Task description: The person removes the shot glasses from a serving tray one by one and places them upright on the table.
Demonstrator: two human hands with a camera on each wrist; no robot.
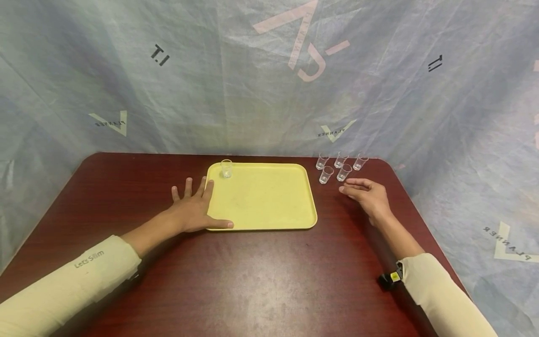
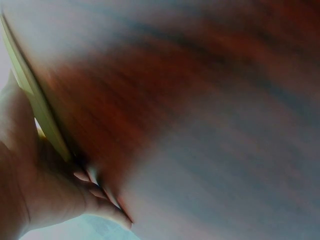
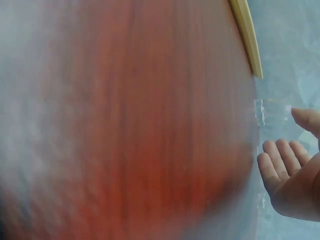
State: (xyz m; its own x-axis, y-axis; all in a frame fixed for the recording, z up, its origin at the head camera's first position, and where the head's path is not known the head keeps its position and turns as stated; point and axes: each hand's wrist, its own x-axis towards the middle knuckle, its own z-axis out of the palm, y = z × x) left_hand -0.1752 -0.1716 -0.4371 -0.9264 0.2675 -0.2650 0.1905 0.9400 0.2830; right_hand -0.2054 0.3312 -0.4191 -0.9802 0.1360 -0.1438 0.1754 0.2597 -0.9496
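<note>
A yellow tray (image 1: 261,196) lies on the table, and one clear shot glass (image 1: 226,169) stands at its back left corner. My left hand (image 1: 191,208) is spread at the tray's left edge, with the thumb over the front left corner; the left wrist view shows the hand (image 2: 47,195) beside the tray's side (image 2: 37,100). Several more shot glasses (image 1: 326,175) stand grouped right of the tray. Just in front of them is my right hand (image 1: 368,196), its fingers extended and holding nothing. In the right wrist view, a glass (image 3: 272,113) appears near that thumb.
The dark red wooden table (image 1: 261,276) runs back to a grey printed sheet (image 1: 236,84) hanging behind and at both sides. A small black device (image 1: 387,280) with a yellow label is worn at the right sleeve cuff.
</note>
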